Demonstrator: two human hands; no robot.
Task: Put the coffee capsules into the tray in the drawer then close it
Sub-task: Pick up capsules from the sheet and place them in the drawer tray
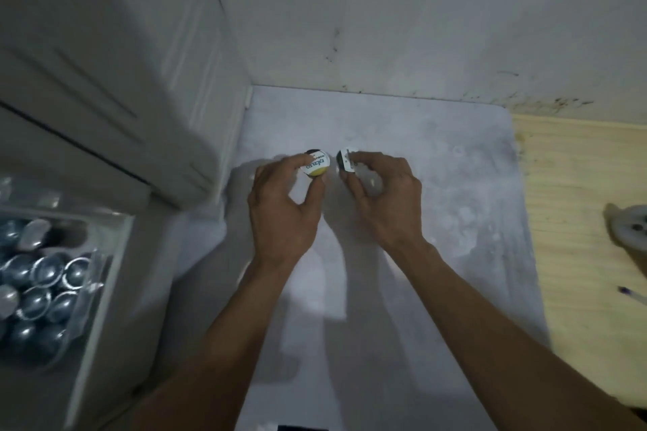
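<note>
My left hand point(283, 206) pinches a coffee capsule point(316, 164) with a white printed lid and a yellow edge, between thumb and fingers, over the pale grey mat point(437, 185). Just to its right, my right hand point(385, 196) grips a second capsule point(345, 161), tilted so its dark body and white lid show edge-on. The open drawer point(115, 276) is at the lower left. In it sits a clear tray point(105, 220) with several shiny metallic capsules point(38, 287).
A white cabinet front point(105, 98) rises on the left above the drawer. A scuffed white wall point(420, 28) backs the mat. To the right lies pale wooden flooring point(588, 203) with a white round object point(630, 227) and a pen point(633, 296) near the edge.
</note>
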